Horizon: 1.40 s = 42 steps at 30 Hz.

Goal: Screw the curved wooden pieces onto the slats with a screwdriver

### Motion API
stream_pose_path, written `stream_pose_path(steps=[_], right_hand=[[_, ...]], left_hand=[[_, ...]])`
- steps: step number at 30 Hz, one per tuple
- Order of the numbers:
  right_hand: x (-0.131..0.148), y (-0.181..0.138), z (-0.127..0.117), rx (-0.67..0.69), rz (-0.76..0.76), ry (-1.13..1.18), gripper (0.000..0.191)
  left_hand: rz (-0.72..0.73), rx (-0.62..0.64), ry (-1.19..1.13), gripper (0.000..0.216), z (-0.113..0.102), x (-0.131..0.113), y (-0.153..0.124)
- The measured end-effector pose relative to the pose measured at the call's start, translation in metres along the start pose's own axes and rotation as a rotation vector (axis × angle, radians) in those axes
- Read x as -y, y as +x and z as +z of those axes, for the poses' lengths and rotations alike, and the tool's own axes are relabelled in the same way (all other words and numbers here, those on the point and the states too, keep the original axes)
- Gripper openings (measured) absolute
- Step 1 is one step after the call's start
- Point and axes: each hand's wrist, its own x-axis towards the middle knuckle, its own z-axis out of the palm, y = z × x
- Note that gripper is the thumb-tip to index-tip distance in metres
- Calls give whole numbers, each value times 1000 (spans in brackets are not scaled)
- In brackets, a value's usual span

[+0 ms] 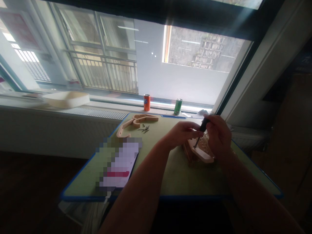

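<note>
A small wooden assembly (203,152) of light curved pieces stands on the green table (175,182) at the right. My right hand (219,136) is wrapped round a dark-handled screwdriver (201,131), whose tip points down into the wood. My left hand (184,133) is closed in a pinch beside the screwdriver shaft, just above the assembly; what it pinches is too small to name.
Loose curved wooden parts (137,123) and several dark screws (144,129) lie at the table's far left. A blurred-out sheet (120,162) lies near the front left. An orange can (146,102) and a green can (178,106) stand on the windowsill, with a white tray (67,98) further left.
</note>
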Motion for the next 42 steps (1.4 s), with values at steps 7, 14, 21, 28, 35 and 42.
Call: stream_pose_path(steps=[7,14,21,28,35,42], right_hand=[[1,1,1,-31,-9,-6,31],[1,0,1,-22,0,-28,28],[2,0,1,-19,-5,-5,29],[1,0,1,-16,17,5,28],[1,0,1,-29,17,21,29],[2,-1,1,-30,24,5,28]], left_hand=[[-11,-12,-8,33,1,-1,1],[-26,-7,0,34,3,-3,0],[1,-6,-7,33,3,-1,1],[6,-2,-28,32,4,-1,0],[-10,3,-42,29,3,0,0],[-10,20,-42,31,3,0,0]])
